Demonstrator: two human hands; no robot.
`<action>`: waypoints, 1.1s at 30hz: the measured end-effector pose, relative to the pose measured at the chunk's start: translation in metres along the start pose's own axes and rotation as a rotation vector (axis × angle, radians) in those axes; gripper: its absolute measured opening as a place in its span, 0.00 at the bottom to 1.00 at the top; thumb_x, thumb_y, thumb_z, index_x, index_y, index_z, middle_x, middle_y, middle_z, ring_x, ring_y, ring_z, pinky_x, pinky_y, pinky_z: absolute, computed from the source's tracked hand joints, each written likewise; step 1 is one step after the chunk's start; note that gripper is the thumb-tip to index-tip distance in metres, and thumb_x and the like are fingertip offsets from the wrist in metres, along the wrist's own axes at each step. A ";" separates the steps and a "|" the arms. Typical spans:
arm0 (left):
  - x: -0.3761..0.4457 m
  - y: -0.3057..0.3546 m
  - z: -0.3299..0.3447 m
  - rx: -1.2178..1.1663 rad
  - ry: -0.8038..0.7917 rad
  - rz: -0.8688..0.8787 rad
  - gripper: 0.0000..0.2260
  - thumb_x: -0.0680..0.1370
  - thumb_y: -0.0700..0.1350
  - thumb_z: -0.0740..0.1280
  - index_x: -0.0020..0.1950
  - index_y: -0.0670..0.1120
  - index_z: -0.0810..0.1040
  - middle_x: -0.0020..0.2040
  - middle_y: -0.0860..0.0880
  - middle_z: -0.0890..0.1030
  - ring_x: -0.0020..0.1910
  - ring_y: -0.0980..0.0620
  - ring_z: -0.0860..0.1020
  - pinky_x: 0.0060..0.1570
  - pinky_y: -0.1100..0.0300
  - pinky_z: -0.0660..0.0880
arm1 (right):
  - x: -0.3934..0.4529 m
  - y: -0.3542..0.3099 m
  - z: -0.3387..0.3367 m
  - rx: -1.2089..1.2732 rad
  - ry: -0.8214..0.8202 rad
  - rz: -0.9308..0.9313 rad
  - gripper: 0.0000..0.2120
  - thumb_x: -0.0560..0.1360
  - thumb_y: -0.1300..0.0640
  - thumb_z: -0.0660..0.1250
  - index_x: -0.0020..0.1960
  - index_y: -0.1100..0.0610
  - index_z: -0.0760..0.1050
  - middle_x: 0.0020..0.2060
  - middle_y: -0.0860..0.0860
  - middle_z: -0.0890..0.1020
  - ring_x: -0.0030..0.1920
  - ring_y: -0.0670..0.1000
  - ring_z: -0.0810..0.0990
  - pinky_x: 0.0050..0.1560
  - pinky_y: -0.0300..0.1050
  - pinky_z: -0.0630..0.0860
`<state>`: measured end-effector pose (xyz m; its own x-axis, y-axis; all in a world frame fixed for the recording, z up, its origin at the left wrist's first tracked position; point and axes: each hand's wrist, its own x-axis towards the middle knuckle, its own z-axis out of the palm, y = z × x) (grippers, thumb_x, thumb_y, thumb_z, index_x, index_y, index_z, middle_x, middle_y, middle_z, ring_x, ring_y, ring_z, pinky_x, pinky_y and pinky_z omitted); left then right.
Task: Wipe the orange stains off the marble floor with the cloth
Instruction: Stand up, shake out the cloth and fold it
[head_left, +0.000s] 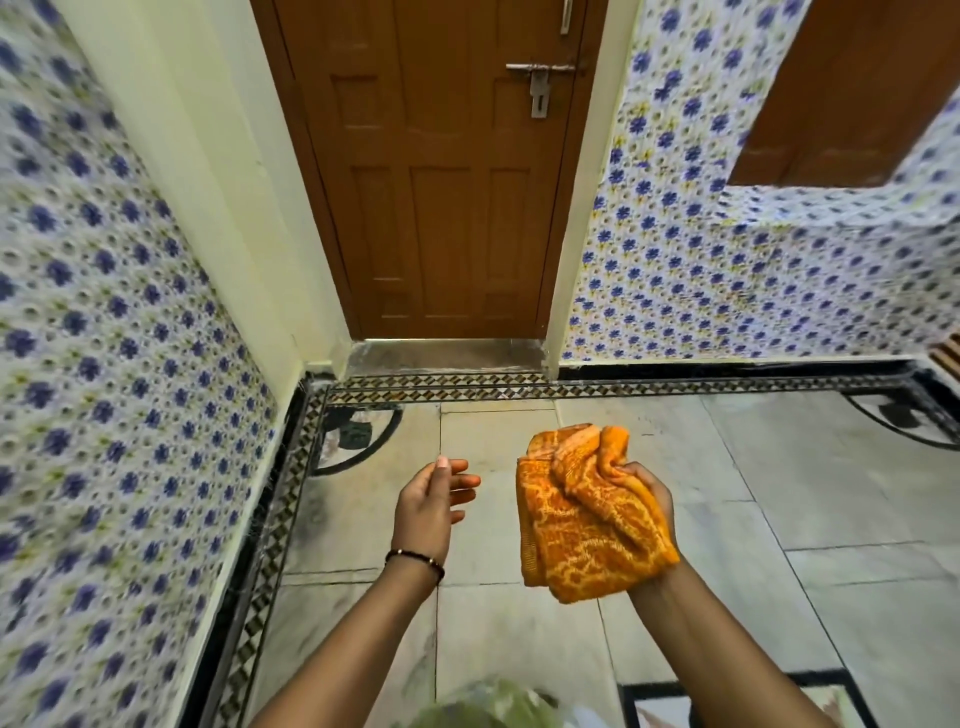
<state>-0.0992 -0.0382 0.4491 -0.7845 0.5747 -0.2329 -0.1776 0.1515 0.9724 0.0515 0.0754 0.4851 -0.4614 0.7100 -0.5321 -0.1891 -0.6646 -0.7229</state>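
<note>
An orange cloth (587, 514) with a paler mottled pattern is held bunched in the right hand (649, 512), the fingers curled into a fold at its upper right, so that most of the fabric spills to the left of the grip and below it, down over the wrist. The cloth is carried in the air, well above the pale marble floor (831, 493), and nothing is touched by it yet. The left hand (428, 501) is kept apart to the left of the cloth, fingers loosely spread and holding nothing; a dark beaded bracelet (415, 558) is worn at that wrist. The long axis of the bundle runs from the crumpled top edge, pointed away toward the brown wooden door (441, 182), down to a folded corner pointed back toward the body. No clear orange stain can be made out on the slabs from here. The step in hand is judged to be readying the cloth before the first wipe. It would be done well if the loose fabric were gathered into a flat pad under the palm, perhaps with the free hand's help, so that even pressure is given and no trailing corner is dragged across cleaned stone.
</note>
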 end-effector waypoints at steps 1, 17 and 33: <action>-0.016 0.003 -0.002 -0.001 0.001 0.006 0.15 0.83 0.51 0.53 0.50 0.47 0.78 0.44 0.48 0.83 0.46 0.49 0.80 0.41 0.57 0.72 | -0.015 -0.001 -0.003 0.009 -0.015 -0.004 0.18 0.81 0.53 0.52 0.36 0.60 0.69 0.26 0.56 0.75 0.27 0.56 0.76 0.23 0.41 0.76; -0.206 -0.026 0.045 0.046 -0.121 -0.016 0.14 0.74 0.54 0.67 0.54 0.48 0.77 0.51 0.47 0.82 0.52 0.48 0.80 0.48 0.49 0.79 | -0.139 0.011 -0.099 -0.052 -0.197 0.001 0.26 0.80 0.56 0.54 0.29 0.60 0.80 0.25 0.56 0.80 0.31 0.58 0.80 0.31 0.45 0.79; -0.227 0.027 -0.035 -0.040 -0.054 0.105 0.16 0.75 0.52 0.67 0.57 0.42 0.75 0.54 0.42 0.80 0.55 0.44 0.78 0.51 0.47 0.79 | -0.201 0.003 -0.076 -0.364 -0.151 -0.328 0.14 0.69 0.51 0.71 0.54 0.49 0.75 0.54 0.54 0.82 0.53 0.59 0.81 0.51 0.58 0.79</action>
<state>0.0533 -0.1922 0.5286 -0.7669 0.6287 -0.1289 -0.1202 0.0566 0.9911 0.2098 -0.0516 0.5568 -0.5534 0.8082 -0.2012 -0.0430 -0.2690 -0.9622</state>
